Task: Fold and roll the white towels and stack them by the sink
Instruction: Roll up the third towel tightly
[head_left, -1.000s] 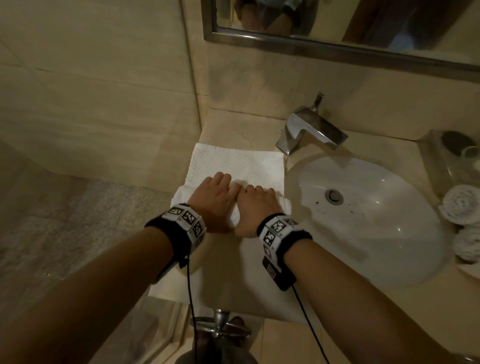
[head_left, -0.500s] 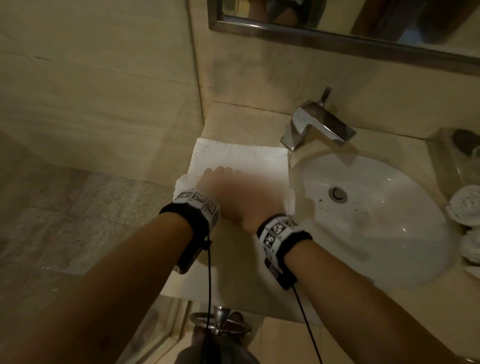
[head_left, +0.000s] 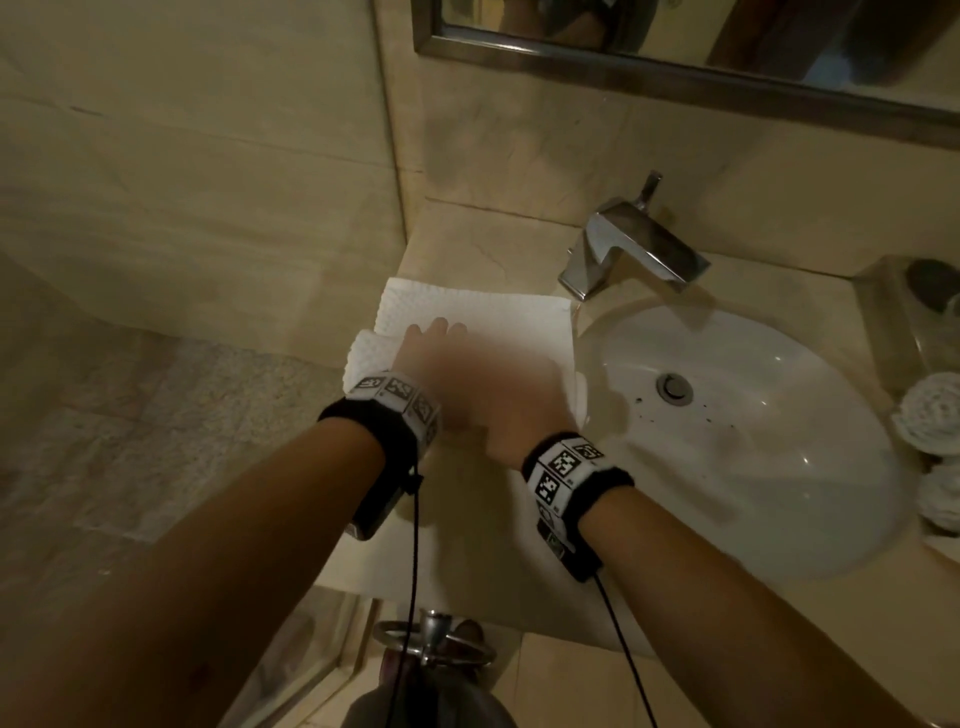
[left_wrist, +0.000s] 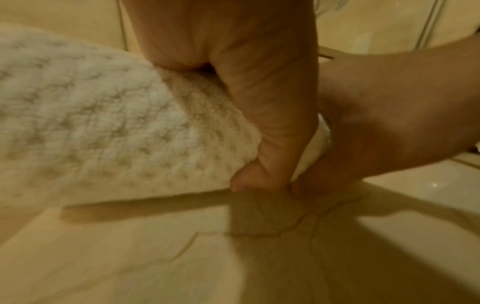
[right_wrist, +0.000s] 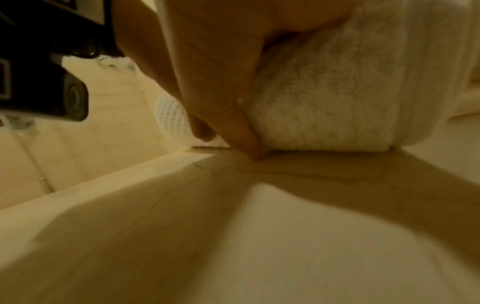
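A white textured towel lies on the beige counter left of the sink, its near part rolled up. The roll runs left to right and both hands sit on it side by side, blurred by motion. My left hand covers the roll's left half. Its fingers curve over the top and its thumb tucks down behind the roll. My right hand covers the right half in the same way, thumb pressed against the near side of the roll. The flat part reaches toward the back wall.
The white sink lies right of the towel, the chrome faucet behind it. Two rolled white towels sit at the far right by a clear tray. A tiled wall bounds the counter's left. A metal ring hangs below the front edge.
Both hands have pushed the roll away from me toward the back wall. The roll has grown thicker and the flat part ahead of it shorter.
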